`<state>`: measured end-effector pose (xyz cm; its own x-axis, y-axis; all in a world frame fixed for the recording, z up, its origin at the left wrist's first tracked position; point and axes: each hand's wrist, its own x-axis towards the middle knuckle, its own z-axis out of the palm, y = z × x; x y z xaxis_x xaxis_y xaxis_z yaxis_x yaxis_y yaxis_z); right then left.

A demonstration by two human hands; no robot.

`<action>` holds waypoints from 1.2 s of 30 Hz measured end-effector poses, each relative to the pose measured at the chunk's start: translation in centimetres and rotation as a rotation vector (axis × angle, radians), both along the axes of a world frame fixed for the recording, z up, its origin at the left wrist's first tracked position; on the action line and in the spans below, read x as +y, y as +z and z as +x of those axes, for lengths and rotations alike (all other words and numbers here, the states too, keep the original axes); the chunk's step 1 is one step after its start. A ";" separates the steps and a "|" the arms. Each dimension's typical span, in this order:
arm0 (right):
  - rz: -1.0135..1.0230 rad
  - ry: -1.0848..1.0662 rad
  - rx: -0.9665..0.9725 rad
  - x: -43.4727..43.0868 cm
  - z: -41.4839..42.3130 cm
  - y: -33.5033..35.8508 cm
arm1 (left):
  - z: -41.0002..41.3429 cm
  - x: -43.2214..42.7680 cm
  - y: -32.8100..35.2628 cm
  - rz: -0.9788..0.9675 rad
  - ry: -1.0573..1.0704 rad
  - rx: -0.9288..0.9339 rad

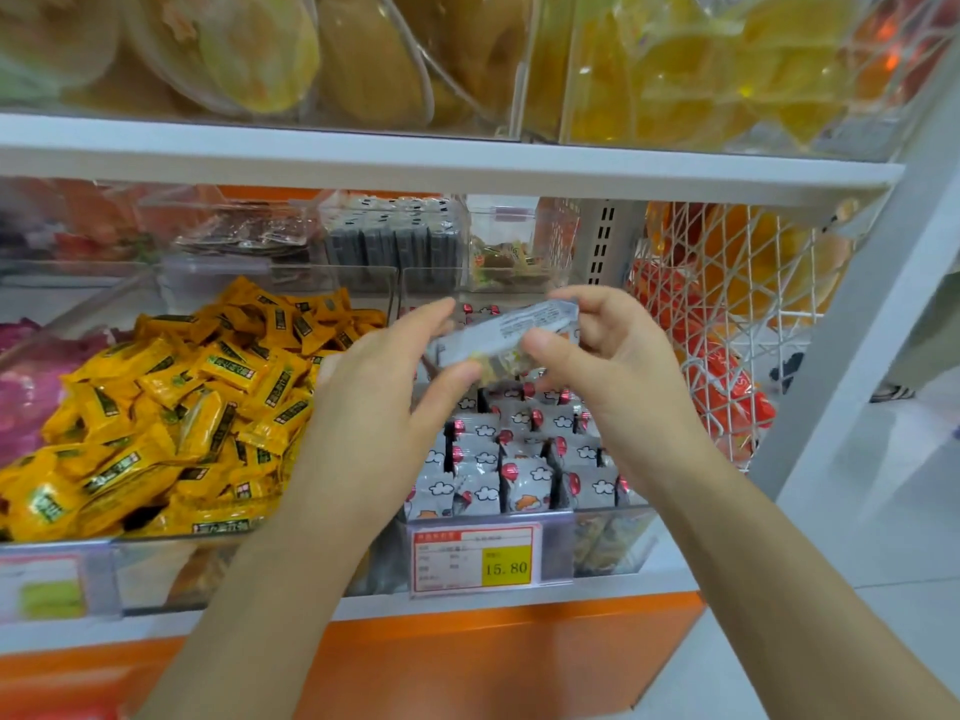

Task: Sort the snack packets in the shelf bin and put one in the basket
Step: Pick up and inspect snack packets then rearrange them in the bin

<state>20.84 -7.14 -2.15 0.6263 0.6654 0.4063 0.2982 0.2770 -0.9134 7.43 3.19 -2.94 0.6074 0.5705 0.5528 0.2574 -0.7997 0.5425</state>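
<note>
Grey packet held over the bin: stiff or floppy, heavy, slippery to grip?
Probably light: the grey packet is held by fingertip pinches of the left hand and right hand alone. Likely fairly stiff: it spans between them without visible sag. Smooth film wrapper, so possibly slippery.

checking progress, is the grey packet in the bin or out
Out: left hand and right hand hold the grey packet above the bin.

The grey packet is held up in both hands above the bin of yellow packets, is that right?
Not quite. The head view shows the left hand and right hand holding the grey packet above the bin of grey cloud-printed packets instead.
</note>
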 end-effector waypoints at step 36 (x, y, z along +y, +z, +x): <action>-0.827 -0.142 -0.823 11.8 5.3 1.5 | 1.0 2.6 -3.0 0.056 0.018 0.104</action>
